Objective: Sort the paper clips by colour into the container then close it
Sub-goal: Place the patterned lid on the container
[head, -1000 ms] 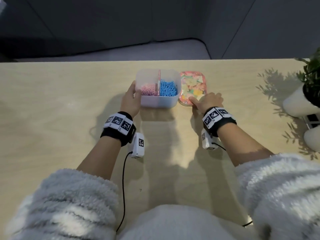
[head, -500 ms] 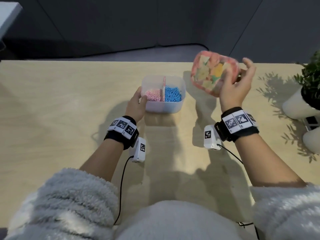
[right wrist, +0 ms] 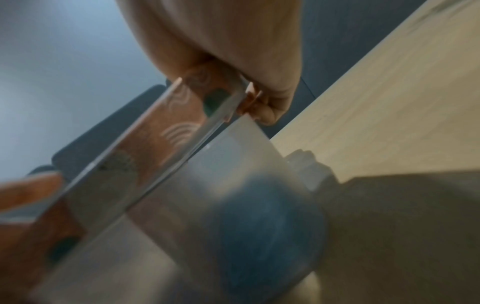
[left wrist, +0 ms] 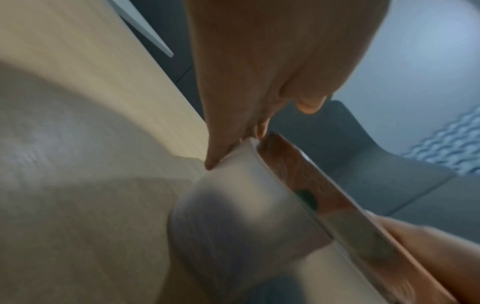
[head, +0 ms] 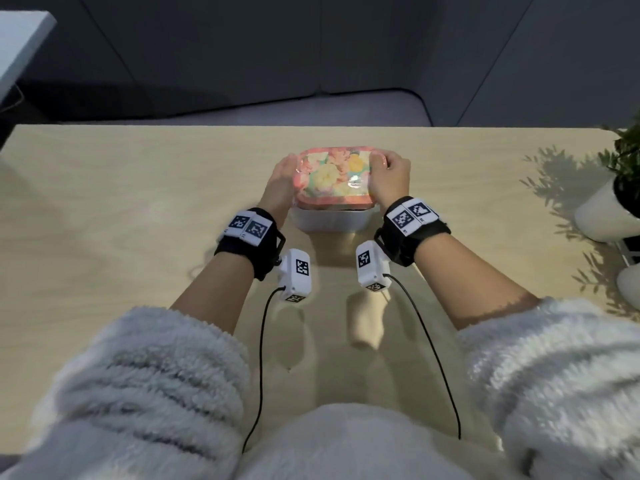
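The translucent container (head: 329, 221) stands on the wooden table (head: 121, 202) straight ahead of me. Its floral pink lid (head: 334, 176) lies on top and hides the paper clips from the head view. My left hand (head: 289, 164) holds the lid's left edge, its fingers running down the container's wall (left wrist: 233, 205). My right hand (head: 381, 161) grips the lid's right edge with fingers curled over the far corner. In the right wrist view the blue clips (right wrist: 259, 216) show as a blur through the container wall, under the lid (right wrist: 161, 131). Whether the lid is fully seated I cannot tell.
A potted plant in a white pot (head: 602, 216) stands at the table's right edge, with another white object (head: 628, 282) nearer to me. A white surface (head: 20, 46) juts in at the upper left. Camera cables hang from both wrists.
My right hand picked the lid up from the table beside the container, carried it left and set it on top. My left hand shifted from the container's side to the lid's left edge.
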